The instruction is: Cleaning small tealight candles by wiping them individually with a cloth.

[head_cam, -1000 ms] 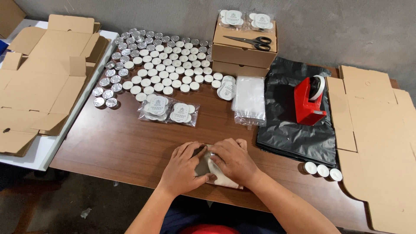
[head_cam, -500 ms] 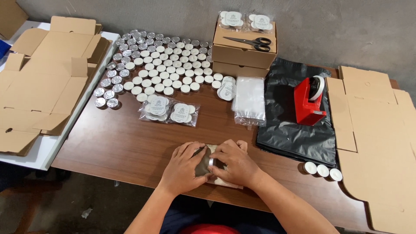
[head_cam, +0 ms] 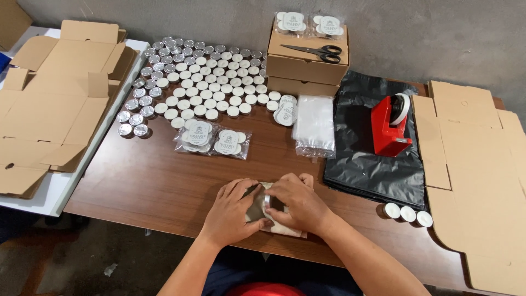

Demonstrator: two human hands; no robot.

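My left hand (head_cam: 230, 212) and my right hand (head_cam: 298, 203) meet at the near edge of the brown table (head_cam: 148, 181). Between them they press on a small clear bag (head_cam: 285, 229) holding tealight candles; a silver candle rim (head_cam: 267, 201) shows between my thumbs. Most of the bag is hidden under my fingers. Two filled candle bags (head_cam: 212, 139) lie just beyond my hands.
A large field of loose tealights (head_cam: 203, 82) covers the far left of the table. Stacked cardboard boxes (head_cam: 307, 68) carry scissors (head_cam: 316, 51). Clear empty bags (head_cam: 315, 125), black bags (head_cam: 367, 159), a red tape dispenser (head_cam: 391, 126), three tealights (head_cam: 407, 214) and flat cardboard (head_cam: 476, 181) lie right.
My right hand's fingers have shifted slightly on the bag, baring the silver candle rim. Nothing else on the table has moved.
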